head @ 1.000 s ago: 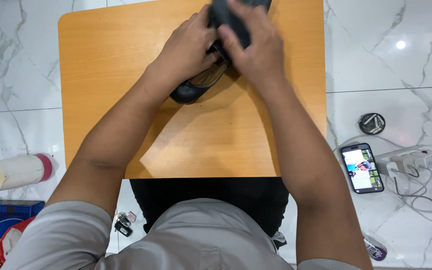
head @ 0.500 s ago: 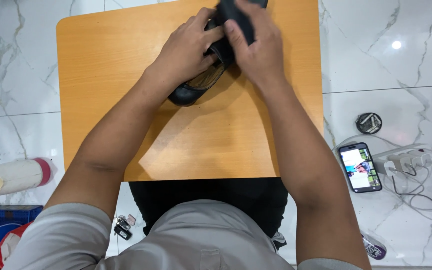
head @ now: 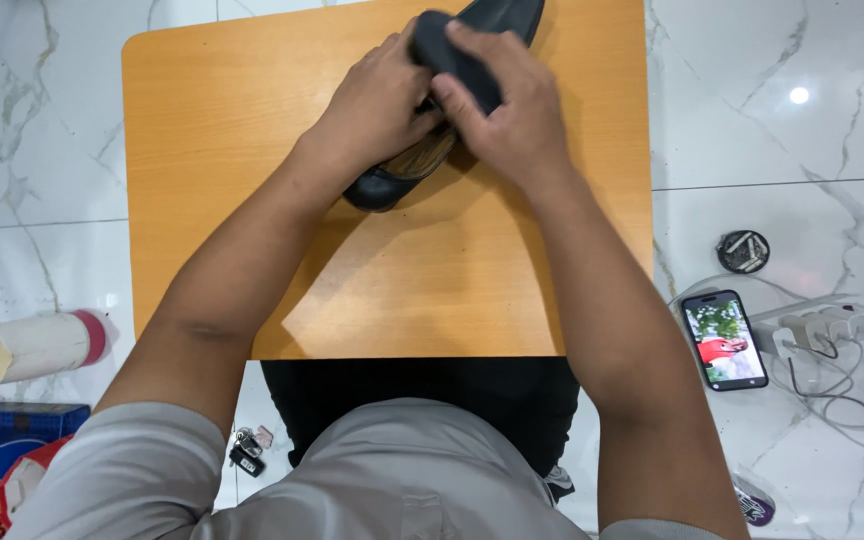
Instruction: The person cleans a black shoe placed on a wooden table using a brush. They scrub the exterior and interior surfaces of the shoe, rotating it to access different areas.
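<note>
On orange table (head: pixel 212 150), both hands (head: pixel 377 105) (head: pixel 517 115) grip black shoe (head: pixel 387 185), seemingly pressing dark cloth (head: pixel 452 55).

From my remote seat I log the setting as follows. Floor (head: pixel 772 150): glossy white marble-look tiles with grey veining, a bright spot of ceiling light reflected at upper right. Table (head: pixel 252 150): small, square-cornered, orange-brown wood-grain top. Right of the table, on the floor: a smartphone (head: pixel 725 339) with its screen lit, a white power strip (head: pixel 812 330) with plugs and tangled cables, and a small round dark tin (head: pixel 743 251). Left of the table: a white cylindrical container (head: pixel 32 346) lying on its side, pink band near one end, and a blue box (head: pixel 12 425). Near the table's front edge: keys (head: pixel 247 450).
</note>
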